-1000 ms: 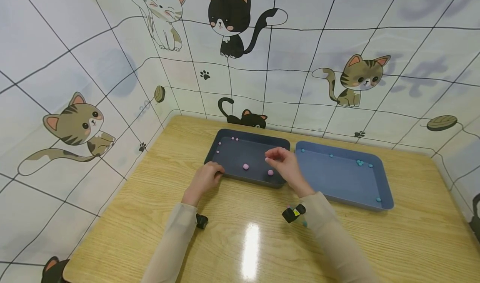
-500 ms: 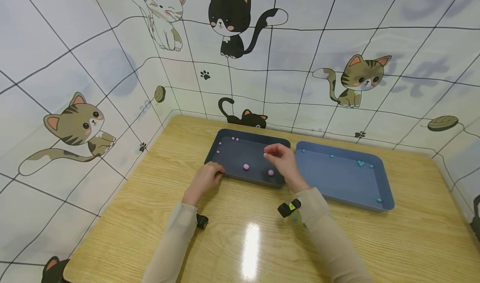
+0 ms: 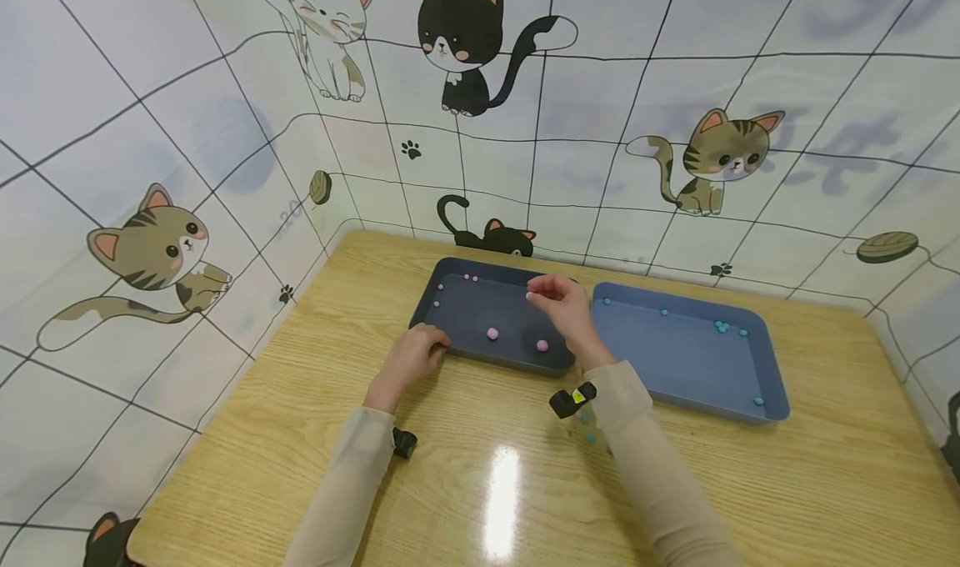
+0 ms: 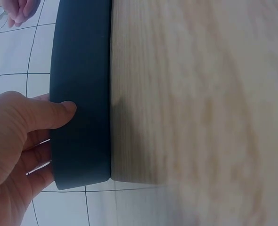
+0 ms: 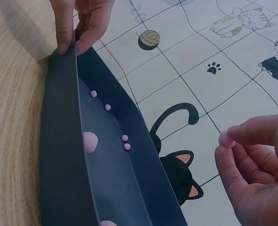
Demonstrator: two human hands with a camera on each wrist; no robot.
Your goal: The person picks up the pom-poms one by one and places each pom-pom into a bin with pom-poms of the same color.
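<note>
My left hand point(image 3: 411, 354) grips the near left corner of a dark tray point(image 3: 480, 304); in the left wrist view the thumb point(image 4: 59, 114) presses the outer wall and the other fingers go behind the rim. Over the tray's right part, my right hand point(image 3: 566, 308) pinches a small pink ball point(image 5: 226, 140) between thumb and forefinger, held above the rim. Inside the dark tray lie two larger pink balls, one near the middle point(image 3: 492, 333) and one at the near right point(image 3: 542, 346). Several tiny pink balls point(image 5: 93, 94) sit along its left and far sides.
To the right stands a blue tray point(image 3: 667, 358) with several small teal balls point(image 3: 722, 327) inside. A few loose teal bits point(image 3: 590, 438) lie on the wooden table point(image 3: 262, 434) below the right wrist camera. A wall covering point(image 3: 570, 175) with cat drawings closes off the back and left.
My right hand has risen slightly and shifted toward the back of the dark tray, still pinching the pink ball. The left hand has kept its place on the tray's corner.
</note>
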